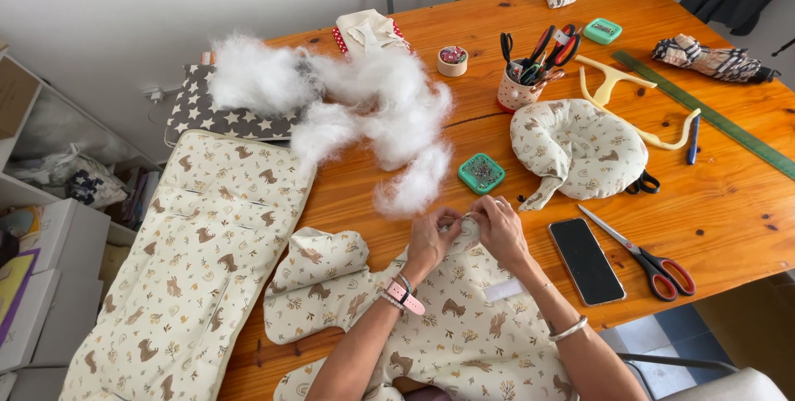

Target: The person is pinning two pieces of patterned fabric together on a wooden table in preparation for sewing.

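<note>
Item: cream printed fabric piece (464, 318), lower centre of the frame, lying on the wooden desk (513, 4) and hanging over its near edge toward the person. Both hands meet at its upper end: the left hand (431, 240) and the right hand (499, 229) are closed in a pinch on a small gathered nub of the same cloth, fingertips touching or nearly so. Handling judgement: work this fine goes best with the cloth held taut between the two pinches, wrists resting on the piece so it does not slide, and filling fed in small tufts rather than a lump; whether a needle or pin is held cannot be told. Appearance: pale ground scattered with small brown animals and sprigs, soft and padded, with a rounded lobe spreading left and a white strip near the right wrist. Surroundings, largest first: a long quilted mat (199, 260) in the matching print, at left and hanging off the desk's left end; a loose heap of white fibre stuffing (373, 111) above the hands, its tail reaching close to them; a stuffed curved cushion (580, 153) of the same print at right; a black phone (585, 260) just right of the right forearm; red-handled scissors (646, 256) beside it; a mug of scissors and pens (517, 91); a green pin box (482, 173) just above the hands.
</note>
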